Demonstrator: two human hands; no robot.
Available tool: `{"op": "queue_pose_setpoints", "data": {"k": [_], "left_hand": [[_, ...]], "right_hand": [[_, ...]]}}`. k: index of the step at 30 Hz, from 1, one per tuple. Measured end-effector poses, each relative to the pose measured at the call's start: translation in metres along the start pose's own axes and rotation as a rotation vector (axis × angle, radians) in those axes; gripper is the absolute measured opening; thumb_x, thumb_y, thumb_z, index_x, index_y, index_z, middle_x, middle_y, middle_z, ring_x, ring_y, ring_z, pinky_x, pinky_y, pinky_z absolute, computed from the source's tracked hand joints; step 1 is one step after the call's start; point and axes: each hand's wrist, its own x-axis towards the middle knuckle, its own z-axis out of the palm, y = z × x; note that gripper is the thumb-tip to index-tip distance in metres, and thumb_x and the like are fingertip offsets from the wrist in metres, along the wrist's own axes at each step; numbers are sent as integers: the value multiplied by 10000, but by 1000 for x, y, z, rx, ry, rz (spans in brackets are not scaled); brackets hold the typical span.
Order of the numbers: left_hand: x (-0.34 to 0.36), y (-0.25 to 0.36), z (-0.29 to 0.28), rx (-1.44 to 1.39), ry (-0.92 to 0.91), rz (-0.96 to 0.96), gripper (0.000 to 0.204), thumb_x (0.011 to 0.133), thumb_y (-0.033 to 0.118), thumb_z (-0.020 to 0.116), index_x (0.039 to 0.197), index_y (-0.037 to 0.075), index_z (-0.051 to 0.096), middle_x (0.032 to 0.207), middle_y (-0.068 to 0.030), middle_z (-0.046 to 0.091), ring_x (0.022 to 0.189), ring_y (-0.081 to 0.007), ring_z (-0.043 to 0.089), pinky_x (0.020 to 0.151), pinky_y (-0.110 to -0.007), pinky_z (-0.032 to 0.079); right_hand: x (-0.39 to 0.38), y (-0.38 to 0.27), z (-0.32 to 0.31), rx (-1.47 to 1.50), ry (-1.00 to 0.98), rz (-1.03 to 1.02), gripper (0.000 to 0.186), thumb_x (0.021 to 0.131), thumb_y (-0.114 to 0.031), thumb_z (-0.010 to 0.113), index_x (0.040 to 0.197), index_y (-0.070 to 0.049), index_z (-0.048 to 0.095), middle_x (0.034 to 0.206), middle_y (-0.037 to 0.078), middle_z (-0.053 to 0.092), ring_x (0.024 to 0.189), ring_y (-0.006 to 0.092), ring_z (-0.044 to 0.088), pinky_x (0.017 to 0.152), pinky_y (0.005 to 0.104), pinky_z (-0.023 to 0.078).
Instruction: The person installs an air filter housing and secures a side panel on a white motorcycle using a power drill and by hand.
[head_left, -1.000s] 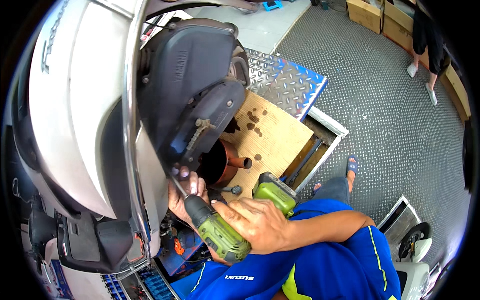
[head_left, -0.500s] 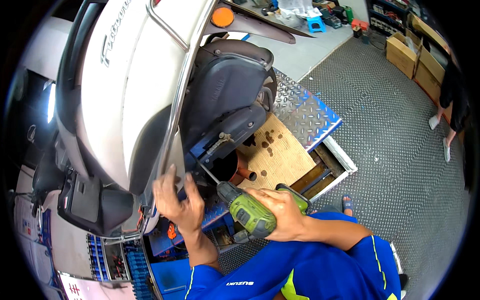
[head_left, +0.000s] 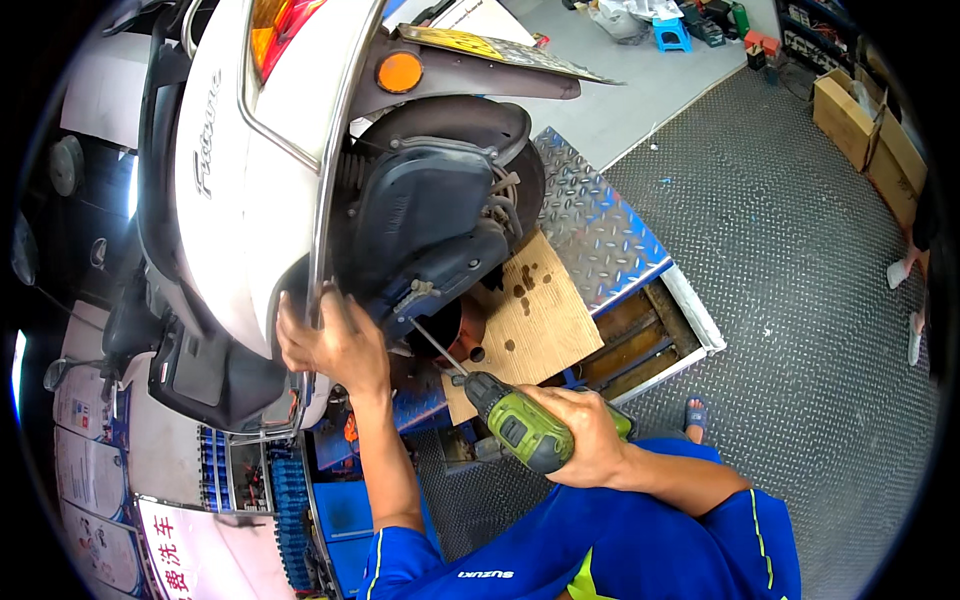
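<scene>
My left hand (head_left: 335, 345) grips the chrome rail (head_left: 330, 190) along the white scooter body (head_left: 225, 230), fingers curled at the lower panel. My right hand (head_left: 580, 425) is closed round a green-and-black cordless drill (head_left: 530, 430); its long bit (head_left: 430, 340) reaches up-left to the bottom of the black engine casing (head_left: 420, 210), near the kick-start lever (head_left: 418, 292). Whether the tip is seated, I cannot tell. Under the casing, an orange-brown drain container (head_left: 467, 330), partly hidden, stands on a cardboard sheet (head_left: 550, 320) spotted with dark stains.
The scooter stands on a blue-edged tread-plate lift (head_left: 600, 230) with an open frame section (head_left: 650, 345). Cardboard boxes (head_left: 845, 120), a blue stool (head_left: 672, 35) and another person's legs (head_left: 905, 270) are at the right and back. A blue tool rack (head_left: 290, 510) is lower left.
My left hand has left the drill bit's tip, moved up-left and now rests curled on the scooter's rail. The view has swung, showing more of the scooter's rear light and the room behind.
</scene>
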Motion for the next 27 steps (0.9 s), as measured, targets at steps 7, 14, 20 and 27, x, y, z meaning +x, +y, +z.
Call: {"op": "queue_pose_setpoints", "data": {"k": [7, 14, 20, 27], "left_hand": [[2, 11, 14, -3, 8, -66, 244, 858, 210, 828, 1015, 81, 692, 1478, -254, 546, 1354, -453, 470, 1079, -598, 363], [-25, 11, -3, -209, 75, -83, 305, 863, 254, 879, 938, 43, 672, 1416, -269, 538, 1350, -436, 442, 1102, -603, 325], [-44, 21, -11, -372, 31, -155, 340, 873, 177, 827, 1158, 15, 737, 1091, -201, 579, 1068, -375, 550, 960, -512, 431], [-51, 4, -9, -362, 60, -183, 365, 895, 178, 808, 1201, -5, 730, 1129, -217, 603, 1098, -401, 582, 984, -540, 460]], "right_hand": [[-4, 1, -17, 64, -8, -3, 771, 675, -157, 878, 1368, 83, 638, 1106, 255, 757, 943, 402, 776, 825, 431, 622], [-3, -7, -16, 112, 73, -63, 825, 642, -131, 871, 1385, 116, 610, 1137, 282, 747, 993, 411, 774, 864, 431, 618], [13, -28, 0, 131, 139, -181, 797, 703, -132, 877, 1396, 139, 592, 1167, 277, 742, 989, 385, 776, 861, 416, 612], [19, -48, 35, 95, 91, -173, 825, 713, -173, 898, 1389, 167, 569, 1163, 296, 730, 987, 409, 768, 830, 435, 615]]}}
